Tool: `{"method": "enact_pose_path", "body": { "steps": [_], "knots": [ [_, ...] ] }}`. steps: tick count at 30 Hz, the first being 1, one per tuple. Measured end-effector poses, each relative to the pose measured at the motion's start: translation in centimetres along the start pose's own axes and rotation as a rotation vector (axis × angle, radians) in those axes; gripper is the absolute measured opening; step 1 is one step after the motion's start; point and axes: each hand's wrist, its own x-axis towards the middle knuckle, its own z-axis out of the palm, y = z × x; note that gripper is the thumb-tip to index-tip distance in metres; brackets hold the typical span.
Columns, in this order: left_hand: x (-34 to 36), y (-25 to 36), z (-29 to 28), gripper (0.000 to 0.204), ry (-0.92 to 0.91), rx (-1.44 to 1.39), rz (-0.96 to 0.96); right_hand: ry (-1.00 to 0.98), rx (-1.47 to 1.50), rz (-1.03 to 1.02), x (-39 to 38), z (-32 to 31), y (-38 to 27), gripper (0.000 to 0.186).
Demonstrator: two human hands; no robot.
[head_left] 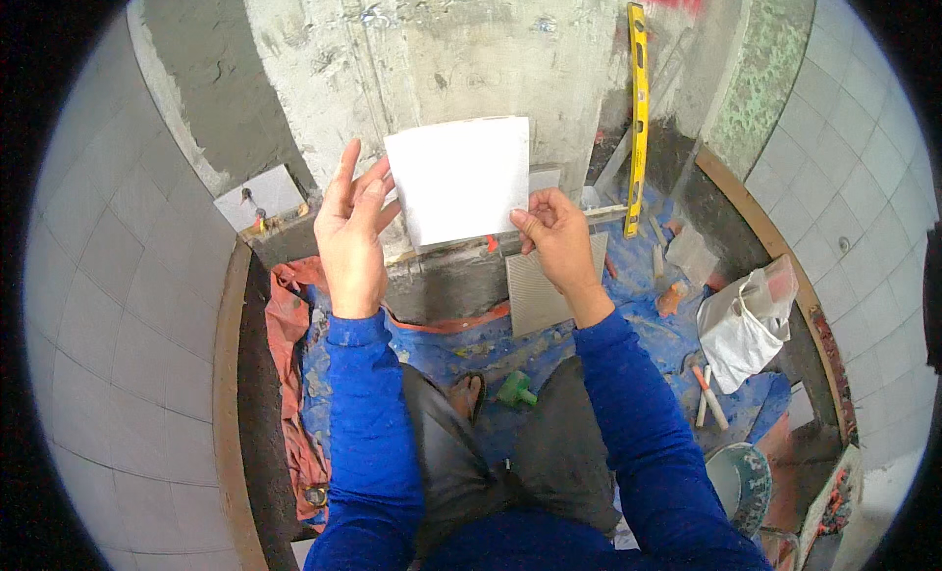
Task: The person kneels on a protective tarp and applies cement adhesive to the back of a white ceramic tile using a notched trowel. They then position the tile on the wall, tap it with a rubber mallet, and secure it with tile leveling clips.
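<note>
Wearing blue sleeves (371, 414), running in from the lower edge. Facing bare concrete wall (422, 51). Have blue sheet (432, 347) spread on floor at its foot. Got yellow spirit level (639, 120) propped at sheet's far right corner, white bag (738, 331) slumped at its right edge, bucket (758, 478) just off its near right corner. Holding square white tile (459, 179) up in front of wall, above sheet's far edge. Have ribbed tile (535, 291) lower down, tilted, near that same edge. Clamping white tile's lower right corner in right hand (561, 237), thumb on front, fingers behind. Got left hand (351, 237) at tile's left edge, fingers spread apart; can't tell how firmly touching. Can see red-handled tool (709, 399) near sheet's right edge, small green object (516, 389) around mid-sheet.
</note>
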Motion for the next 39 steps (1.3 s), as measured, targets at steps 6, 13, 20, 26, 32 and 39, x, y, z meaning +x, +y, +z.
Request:
{"method": "enact_pose_path", "body": {
  "steps": [6, 13, 20, 26, 32, 39],
  "knots": [
    [0.1, -0.5, 0.4, 0.061, 0.013, -0.036, 0.002, 0.036, -0.052, -0.031, 0.4, -0.6, -1.0, 0.018],
    [0.3, -0.7, -0.3, 0.058, -0.022, -0.049, 0.019, 0.011, -0.117, -0.031, 0.4, -0.8, -1.4, 0.018],
    [0.3, 0.2, -0.5, 0.051, -0.069, 0.063, 0.011, 0.035, -0.036, 0.008, -0.8, -0.1, -0.6, 0.019],
    [0.0, -1.7, -1.1, 0.051, -0.059, 0.074, -0.073, 0.001, -0.024, 0.019, -1.2, -0.1, 1.9, 0.02],
    [3.6, -3.5, -0.7, 0.051, -0.061, 0.271, 0.097, 0.051, -0.169, -0.01, 2.6, 0.1, 2.7, 0.019],
    [9.0, -3.8, 1.5, 0.039, 0.092, 0.472, 0.334, 0.041, -0.059, -0.145, 9.0, 1.5, 4.2, 0.019]
  ]
}}
